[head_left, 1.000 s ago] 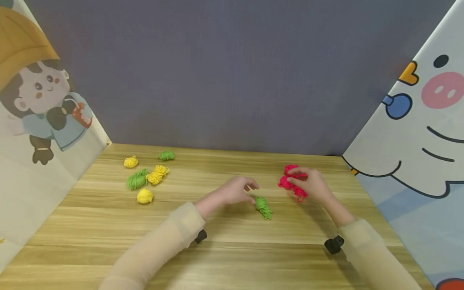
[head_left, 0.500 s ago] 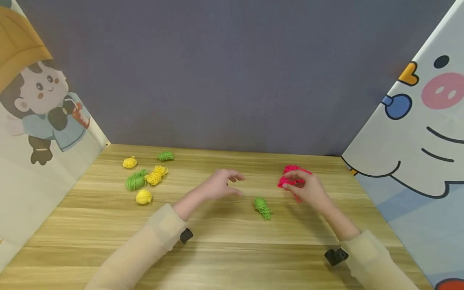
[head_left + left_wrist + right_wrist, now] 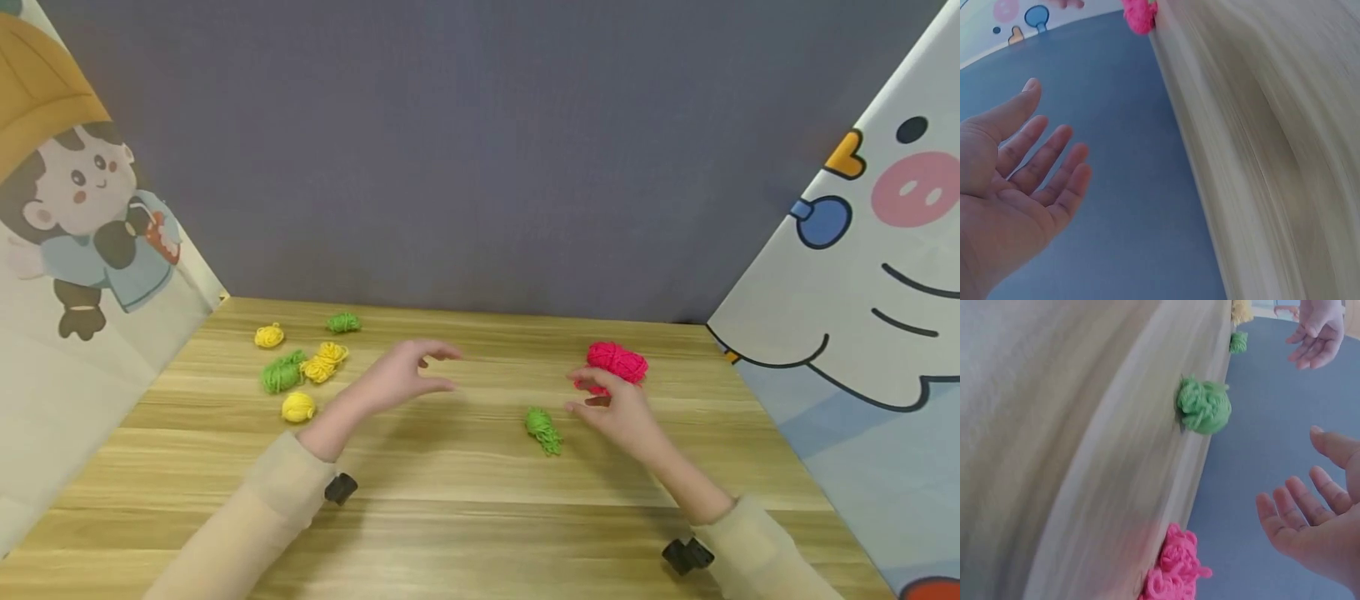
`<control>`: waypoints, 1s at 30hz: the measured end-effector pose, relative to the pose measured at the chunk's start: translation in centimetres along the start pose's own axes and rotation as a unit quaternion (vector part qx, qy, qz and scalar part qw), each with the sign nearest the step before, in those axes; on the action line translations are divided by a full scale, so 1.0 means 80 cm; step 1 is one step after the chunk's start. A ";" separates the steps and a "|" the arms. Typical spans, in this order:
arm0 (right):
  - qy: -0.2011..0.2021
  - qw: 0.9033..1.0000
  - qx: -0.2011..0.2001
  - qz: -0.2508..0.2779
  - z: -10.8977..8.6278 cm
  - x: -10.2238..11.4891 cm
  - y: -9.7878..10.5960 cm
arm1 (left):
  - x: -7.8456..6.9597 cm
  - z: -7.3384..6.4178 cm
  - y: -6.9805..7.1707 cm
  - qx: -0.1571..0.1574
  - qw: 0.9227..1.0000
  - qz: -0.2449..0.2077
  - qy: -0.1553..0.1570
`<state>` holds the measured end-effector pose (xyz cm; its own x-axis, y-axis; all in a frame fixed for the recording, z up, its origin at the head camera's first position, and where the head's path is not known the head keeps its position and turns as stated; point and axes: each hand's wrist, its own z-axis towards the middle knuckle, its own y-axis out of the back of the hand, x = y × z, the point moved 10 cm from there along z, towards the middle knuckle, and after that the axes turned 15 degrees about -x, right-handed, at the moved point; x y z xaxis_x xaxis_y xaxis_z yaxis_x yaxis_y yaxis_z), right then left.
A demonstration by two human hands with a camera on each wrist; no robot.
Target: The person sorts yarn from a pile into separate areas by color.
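Observation:
My right hand is raised just in front of the pink yarn, fingers loosely bent and nothing between them. In the right wrist view that palm faces the pink yarn from a gap away. A green yarn bundle with loose strands lies on the table between the two hands. The left hand hovers over the table left of centre, thumb and fingers apart, holding nothing. Its bare palm shows in the left wrist view. Part of the pink yarn is hidden behind the right hand.
At the left lie a yellow ball, a larger green bundle touching a yellow skein, a small yellow ball and a small green bundle. A grey wall rises behind the wooden table.
My left hand has moved left, away from the green bundle in the middle. The right hand has let go of the pink yarn and drawn back toward me.

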<state>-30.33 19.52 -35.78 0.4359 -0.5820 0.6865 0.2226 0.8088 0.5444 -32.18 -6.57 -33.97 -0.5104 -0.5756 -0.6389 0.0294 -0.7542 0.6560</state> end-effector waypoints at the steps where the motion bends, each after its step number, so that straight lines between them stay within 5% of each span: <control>1: 0.000 1.000 -0.001 0.002 -0.002 0.001 -0.001 | 0.002 -0.002 0.005 -0.004 1.000 0.004 0.002; 15: -0.003 0.999 0.035 0.016 -0.022 -0.004 -0.034 | 0.049 -0.031 0.097 -0.081 0.995 0.062 0.005; 19: 0.004 0.999 0.040 -0.006 -0.024 -0.007 -0.042 | 0.072 -0.041 0.118 -0.108 0.992 0.066 -0.005; 26: 0.013 0.998 0.058 -0.024 -0.025 -0.008 -0.052 | 0.130 -0.069 0.142 -0.118 0.988 0.077 0.057; 30: 0.024 0.996 0.068 -0.046 -0.024 -0.011 -0.056 | 0.151 -0.080 0.154 -0.120 0.986 0.098 0.056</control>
<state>-30.00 16.58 -39.72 0.4614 -0.6451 0.6091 0.1451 0.7322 0.6655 -32.44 -24.85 -36.14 -0.3762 -0.7387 -0.5593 0.3276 -0.6707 0.6654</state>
